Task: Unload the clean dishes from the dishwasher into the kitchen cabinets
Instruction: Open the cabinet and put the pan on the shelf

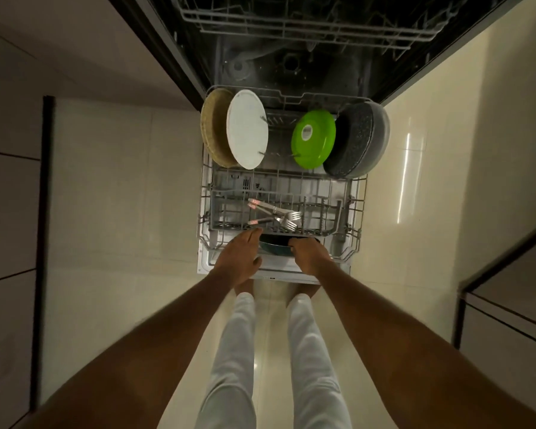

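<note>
The lower dishwasher rack [356,212] is pulled out over the open door. Standing in it are a tan plate [212,125], a white plate [246,130], a green plate [314,137] and a grey speckled pan [361,139]. Forks and knives [276,215] lie in the cutlery basket. At the rack's near edge sits a dark teal dish [274,244], mostly hidden. My right hand [310,252] curls its fingers over that dish's rim. My left hand [240,255] lies beside the dish with straight fingers, reaching to its left edge.
The upper rack [307,23] is pushed back inside the dark dishwasher tub. Cream cabinet fronts [10,212] stand at the left, with a handle low down. A counter corner [508,283] juts in at the right. My legs stand on the tiled floor [121,212].
</note>
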### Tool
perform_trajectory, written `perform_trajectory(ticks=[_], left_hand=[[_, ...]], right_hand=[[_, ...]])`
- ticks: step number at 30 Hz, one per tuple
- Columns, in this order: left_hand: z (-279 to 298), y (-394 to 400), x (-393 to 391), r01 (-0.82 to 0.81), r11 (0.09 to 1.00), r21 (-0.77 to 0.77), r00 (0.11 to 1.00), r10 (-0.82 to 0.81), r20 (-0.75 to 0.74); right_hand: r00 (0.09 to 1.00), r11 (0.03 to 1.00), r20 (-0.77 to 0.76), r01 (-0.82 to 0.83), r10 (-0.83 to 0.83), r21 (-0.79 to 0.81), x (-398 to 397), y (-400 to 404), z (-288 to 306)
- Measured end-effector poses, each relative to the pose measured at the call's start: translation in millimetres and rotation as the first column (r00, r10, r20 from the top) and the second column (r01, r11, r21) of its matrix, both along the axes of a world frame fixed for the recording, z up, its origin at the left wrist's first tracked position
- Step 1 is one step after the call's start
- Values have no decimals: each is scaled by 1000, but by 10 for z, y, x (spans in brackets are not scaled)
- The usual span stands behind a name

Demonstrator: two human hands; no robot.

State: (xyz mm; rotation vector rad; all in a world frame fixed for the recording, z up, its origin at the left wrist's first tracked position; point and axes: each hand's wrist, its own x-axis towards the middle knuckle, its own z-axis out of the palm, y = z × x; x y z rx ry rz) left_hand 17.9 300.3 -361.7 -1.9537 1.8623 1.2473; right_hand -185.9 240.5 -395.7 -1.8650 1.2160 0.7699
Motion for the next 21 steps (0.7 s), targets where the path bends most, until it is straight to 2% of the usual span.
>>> perform_trajectory(ticks=[4,7,10,12,15,18,21], left_hand=[[17,-93,-15,47,999,6,999,-47,-6],[112,-243,-71,95,995,1,993,-95,-63],[291,-480,-170,69,997,20,990,-66,-127],[430,-664,-224,13,1000,-27,990,-17,-141],[670,-912,-242,-80,987,-137,984,56,-169],[893,-1067,-220,-65,985,-159,978,31,-207],[1088,-1141,-140,-132,976,-173,954,77,-291]], right_hand=[[993,1000,115,-24,22,12,34,-137,195],[977,996,206,-41,55,-74,70,-272,470],[951,991,305,-3,45,-135,68,-424,718],[931,981,363,107,-43,-159,57,-516,833],[847,925,496,324,-192,-196,57,-618,1022],[717,823,617,536,-325,-189,102,-701,1310],[621,720,711,653,-330,-236,133,-750,1578]])
